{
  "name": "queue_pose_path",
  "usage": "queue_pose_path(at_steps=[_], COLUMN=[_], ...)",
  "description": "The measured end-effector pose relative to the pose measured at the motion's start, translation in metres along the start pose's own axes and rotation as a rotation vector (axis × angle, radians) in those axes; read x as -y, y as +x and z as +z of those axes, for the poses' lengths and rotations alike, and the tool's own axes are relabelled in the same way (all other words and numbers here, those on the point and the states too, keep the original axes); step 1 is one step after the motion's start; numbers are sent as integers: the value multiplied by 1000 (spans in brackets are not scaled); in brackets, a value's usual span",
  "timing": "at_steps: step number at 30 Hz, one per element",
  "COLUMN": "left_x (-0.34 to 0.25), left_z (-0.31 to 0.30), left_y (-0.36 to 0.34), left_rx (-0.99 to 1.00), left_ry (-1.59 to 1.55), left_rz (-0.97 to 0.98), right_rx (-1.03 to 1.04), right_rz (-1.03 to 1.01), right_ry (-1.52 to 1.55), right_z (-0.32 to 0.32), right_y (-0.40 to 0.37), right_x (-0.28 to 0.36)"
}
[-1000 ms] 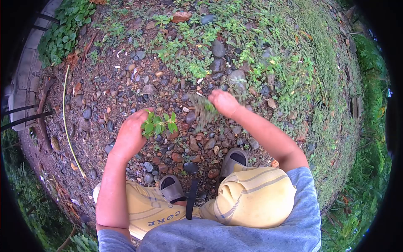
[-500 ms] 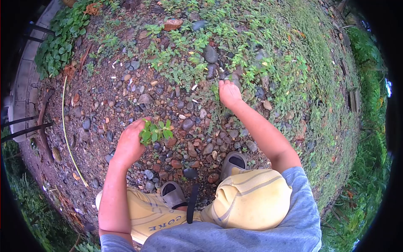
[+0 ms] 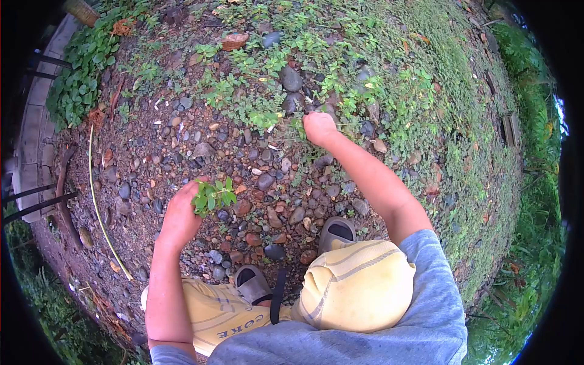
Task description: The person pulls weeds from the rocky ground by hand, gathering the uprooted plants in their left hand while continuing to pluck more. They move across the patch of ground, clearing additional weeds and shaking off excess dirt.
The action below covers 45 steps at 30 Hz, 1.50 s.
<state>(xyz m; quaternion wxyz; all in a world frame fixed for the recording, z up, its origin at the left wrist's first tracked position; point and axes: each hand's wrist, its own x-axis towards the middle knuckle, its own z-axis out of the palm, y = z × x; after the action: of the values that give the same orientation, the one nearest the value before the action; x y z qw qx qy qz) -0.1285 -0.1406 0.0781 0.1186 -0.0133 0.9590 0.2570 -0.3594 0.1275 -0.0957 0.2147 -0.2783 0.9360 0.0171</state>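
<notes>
My left hand (image 3: 184, 210) is closed around a small bunch of leafy green sprigs (image 3: 214, 197), held low over the pebbly ground; the leaves stick out on its right side. Farther forward, my right hand (image 3: 319, 128) is closed at the edge of the low green weeds (image 3: 261, 118), just below two dark stones (image 3: 292, 79). A few thin stems show beside its fingers. What its fingertips grip is hidden.
Pebbles (image 3: 204, 150) cover the soil around my sandals (image 3: 252, 285). A long pale stalk (image 3: 96, 194) and a brown stick (image 3: 61, 194) lie at the left. A reddish stone (image 3: 235, 41) sits ahead, broad-leaved plants (image 3: 76, 91) at the far left. Creeping weeds spread right.
The view has shifted slightly. My right hand has turned and its fingers are curled in more tightly at the weeds. My left hand still holds the sprigs.
</notes>
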Motion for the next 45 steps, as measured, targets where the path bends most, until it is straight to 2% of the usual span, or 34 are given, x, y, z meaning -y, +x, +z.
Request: queue_pose_path(at_steps=[2, 6, 9, 12, 13, 15, 18, 21, 22, 25, 31, 37, 39, 41, 44, 45], left_x=[-3, -3, 0, -3, -5, -7, -4, -2, -3, -7, -15, -15, -14, -12, -11, -12], left_z=[-3, -5, -1, -1, -1, -2, -3, -3, -3, 0, 1, 0, 0, 2, 5, 5], left_y=[-1, -1, 0, 3, 3, 3, 1, 0, 0, 3, 9, 11, 11, 12, 13, 13], left_rx=[11, 17, 6, 13, 19, 30, 31, 27, 28, 51, 55, 49, 44, 37, 39, 47], left_ry=[-4, 4, 20, 22, 16, 9, 18, 34, 42, 59, 37, 49, 39, 40, 58, 63], left_rz=[-35, -40, -37, -6, -21, -52, -49, -42, -34, -69, -43, -68, -76, -58, -20, -17], right_rx=[78, -24, 24, -254, -286, -406, -254, -191, -232, -60, -147, -193, -36, -201, -269, -292], right_rz=[-1, -75, -54, -157, -203, -172, -85, 78, 93, 97, 43, -99, -107, -278, -206, -151], right_ry=[39, 159, 263, 37, -155, -538, -440, -392, -403, -303, -70, -74, -66, -16, -50, 21], right_z=[-8, -9, -27, -41, -37, -27, -24, -16, -13, -19, -12, -21, -33, -19, -31, -31], right_y=[-5, -20, -20, -1, 13, 32, 47, 51, 53, 51, 45, 8, -10, -12, 6, 19], right_x=[-4, -3, 4, -3, -14, -36, -50, -50, -51, -55, -67, -53, -31, -27, -28, -35])
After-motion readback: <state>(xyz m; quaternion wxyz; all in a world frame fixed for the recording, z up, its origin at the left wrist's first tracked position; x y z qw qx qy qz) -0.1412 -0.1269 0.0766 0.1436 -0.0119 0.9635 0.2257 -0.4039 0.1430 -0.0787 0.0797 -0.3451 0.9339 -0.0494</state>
